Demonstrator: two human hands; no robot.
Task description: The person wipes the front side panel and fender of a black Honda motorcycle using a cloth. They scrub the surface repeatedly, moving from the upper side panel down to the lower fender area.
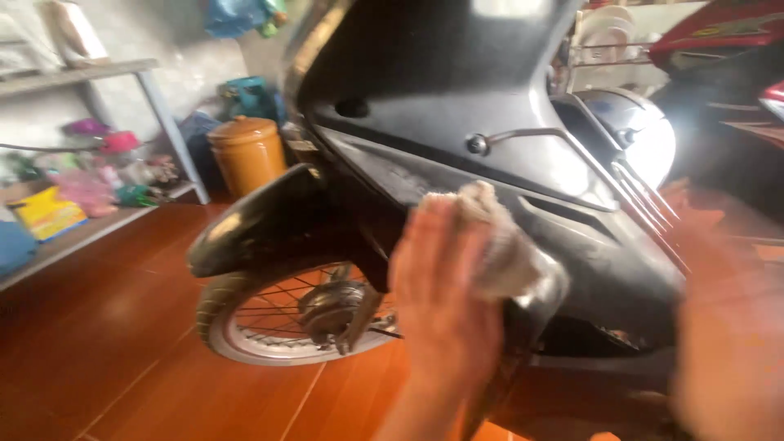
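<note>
cloth (490,237) on motorbike panel (523,163), front wheel (286,314) lower left; jar (247,151) behind, shelf (90,139) far left

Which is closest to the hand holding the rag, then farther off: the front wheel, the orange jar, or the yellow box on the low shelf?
From the left hand with the rag:
1. Front wheel, just to its left.
2. Orange jar, behind, upper left.
3. Yellow box, far left.

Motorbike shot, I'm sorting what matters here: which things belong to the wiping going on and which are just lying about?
In use:
- left hand
- pale cloth it presses on
- black motorbike side panel

Lying about:
- orange lidded jar
- shelf with bright clutter
- blurred right hand, holding nothing visible
</note>
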